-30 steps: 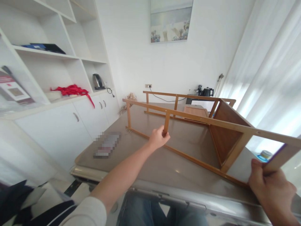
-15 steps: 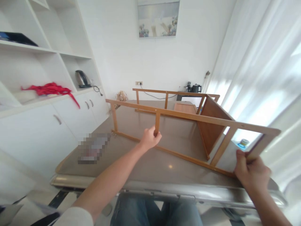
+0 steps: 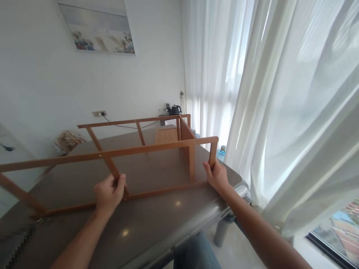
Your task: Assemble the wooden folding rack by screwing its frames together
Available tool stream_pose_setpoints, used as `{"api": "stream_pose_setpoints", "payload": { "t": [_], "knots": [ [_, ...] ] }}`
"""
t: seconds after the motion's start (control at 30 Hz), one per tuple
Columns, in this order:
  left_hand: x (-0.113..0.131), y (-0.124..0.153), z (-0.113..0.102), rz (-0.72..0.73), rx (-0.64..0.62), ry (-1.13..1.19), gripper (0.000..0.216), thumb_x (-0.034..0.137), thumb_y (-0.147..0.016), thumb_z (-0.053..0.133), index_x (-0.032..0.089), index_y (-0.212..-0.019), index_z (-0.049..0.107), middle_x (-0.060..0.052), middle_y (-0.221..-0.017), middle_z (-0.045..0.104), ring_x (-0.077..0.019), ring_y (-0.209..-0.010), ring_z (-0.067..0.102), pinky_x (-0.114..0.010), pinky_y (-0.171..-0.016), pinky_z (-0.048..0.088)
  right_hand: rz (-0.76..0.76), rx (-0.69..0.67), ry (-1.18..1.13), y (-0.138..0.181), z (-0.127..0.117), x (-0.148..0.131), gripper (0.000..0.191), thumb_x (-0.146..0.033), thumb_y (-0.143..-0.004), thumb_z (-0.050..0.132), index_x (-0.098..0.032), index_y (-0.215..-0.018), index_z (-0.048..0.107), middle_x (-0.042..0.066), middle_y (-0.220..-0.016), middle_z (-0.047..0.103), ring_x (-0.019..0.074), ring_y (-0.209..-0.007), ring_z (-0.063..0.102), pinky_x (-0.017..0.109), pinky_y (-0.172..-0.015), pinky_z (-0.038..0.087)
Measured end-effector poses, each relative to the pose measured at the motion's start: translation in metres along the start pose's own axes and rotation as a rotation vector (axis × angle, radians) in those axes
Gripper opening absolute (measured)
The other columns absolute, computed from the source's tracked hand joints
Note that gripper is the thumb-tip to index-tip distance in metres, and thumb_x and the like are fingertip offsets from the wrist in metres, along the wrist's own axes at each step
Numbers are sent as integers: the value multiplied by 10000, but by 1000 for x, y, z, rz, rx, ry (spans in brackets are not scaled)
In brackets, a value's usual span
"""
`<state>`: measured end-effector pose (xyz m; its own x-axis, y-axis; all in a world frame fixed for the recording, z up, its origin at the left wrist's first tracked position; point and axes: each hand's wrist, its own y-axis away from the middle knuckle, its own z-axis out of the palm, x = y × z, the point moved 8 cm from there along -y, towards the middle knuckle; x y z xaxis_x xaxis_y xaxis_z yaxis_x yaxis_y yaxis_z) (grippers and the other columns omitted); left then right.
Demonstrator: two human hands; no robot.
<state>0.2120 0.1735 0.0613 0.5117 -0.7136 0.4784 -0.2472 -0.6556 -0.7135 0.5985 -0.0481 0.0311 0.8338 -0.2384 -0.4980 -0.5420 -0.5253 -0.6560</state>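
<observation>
A wooden shelf frame (image 3: 151, 148) lies on its side on the brown-grey table (image 3: 157, 216), with two ladder-like side pieces joined by a board (image 3: 184, 136) near the right end. My left hand (image 3: 110, 190) is closed around a middle crossbar of the near side piece. At the right end, my right hand (image 3: 217, 175) grips the short end bar of the same piece. Small metal hardware (image 3: 45, 219) lies by the frame's lower left corner. Beyond the near side piece, a flat wooden panel (image 3: 166, 135) rests on the table.
White curtains (image 3: 252, 93) hang beside the table's right edge. Blue water bottles (image 3: 221, 153) stand behind that edge. A black kettle (image 3: 175, 110) is at the back, and a bundle of tan material (image 3: 68, 141) lies at the left. A pixelated patch covers the lower left corner.
My view has swung to the right, so the shelves on the left are out of sight. Both hands keep their hold on the frame, which appears turned relative to the table.
</observation>
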Motion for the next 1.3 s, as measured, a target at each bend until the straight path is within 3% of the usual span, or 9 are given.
{"api": "stream_pose_setpoints", "payload": {
  "t": [0.33, 0.57, 0.63, 0.73, 0.87, 0.93, 1.03, 1.13, 1.3],
  "knots": [
    [-5, -1, 9, -43, -59, -32, 401, 517, -945, 506, 231, -703, 648, -23, -649, 713, -216, -610, 694, -320, -649, 473, 62, 11, 47, -3, 3, 5, 573, -732, -1013, 280, -244, -808, 498, 34, -616, 614, 220, -567, 594, 291, -574, 265],
    [-7, -4, 16, -49, -114, -85, 437, 549, -953, 462, 242, -697, 639, -23, -652, 713, -221, -618, 681, -322, -659, 467, 21, -31, 24, -3, 4, 1, 530, -647, -1058, 238, -240, -878, 526, 27, -642, 637, 224, -592, 612, 295, -577, 292],
    [-7, -5, 7, -54, -81, -202, 419, 563, -943, 473, 244, -719, 626, -22, -628, 687, -222, -588, 641, -310, -601, 415, 9, -42, 16, -2, 4, 0, 524, -612, -1072, 210, -239, -888, 528, 31, -654, 646, 225, -596, 616, 297, -576, 289],
    [3, -5, -30, -25, 128, -438, 401, 590, -919, 523, 261, -690, 538, 6, -535, 545, -209, -495, 477, -282, -525, 247, 12, -52, 2, -2, 5, 0, 511, -594, -1081, 206, -241, -884, 520, 32, -659, 653, 224, -591, 620, 297, -576, 278],
    [81, -1, -68, 397, 397, -380, 431, 449, -902, 611, 252, -591, 387, 20, -470, 388, -213, -482, 406, -306, -529, 254, 39, -47, -18, -1, 7, 0, 500, -611, -1075, 235, -248, -855, 499, 37, -670, 665, 229, -603, 632, 300, -584, 253],
    [133, -6, -59, 557, 325, -258, 259, 352, -917, 617, 287, -689, 512, 30, -595, 571, -226, -568, 545, -348, -585, 403, 53, -44, -27, -1, 8, 1, 496, -622, -1071, 251, -249, -845, 488, 40, -676, 672, 234, -610, 637, 305, -586, 233],
    [212, -23, -19, 685, 119, -186, 49, 335, -961, 639, 288, -970, 627, -30, -914, 725, -276, -858, 683, -429, -851, 527, 72, -44, -32, -1, 10, 1, 494, -622, -1073, 258, -248, -841, 482, 43, -687, 683, 236, -619, 643, 311, -589, 210],
    [272, -36, 28, 812, -24, -235, 309, 426, -998, 628, 243, -1247, 639, -66, -1005, 721, -295, -993, 679, -437, -933, 517, 82, -58, -26, -1, 9, 1, 492, -611, -1079, 263, -244, -848, 495, 47, -701, 697, 232, -628, 650, 313, -591, 201],
    [301, -51, 62, 830, -10, -352, 340, 476, -987, 646, 254, -1229, 732, -71, -989, 662, -251, -884, 666, -356, -774, 503, 83, -95, -6, -1, 9, -2, 467, -589, -1088, 305, -231, -881, 522, 52, -741, 726, 226, -658, 670, 315, -593, 192]
  ]
}}
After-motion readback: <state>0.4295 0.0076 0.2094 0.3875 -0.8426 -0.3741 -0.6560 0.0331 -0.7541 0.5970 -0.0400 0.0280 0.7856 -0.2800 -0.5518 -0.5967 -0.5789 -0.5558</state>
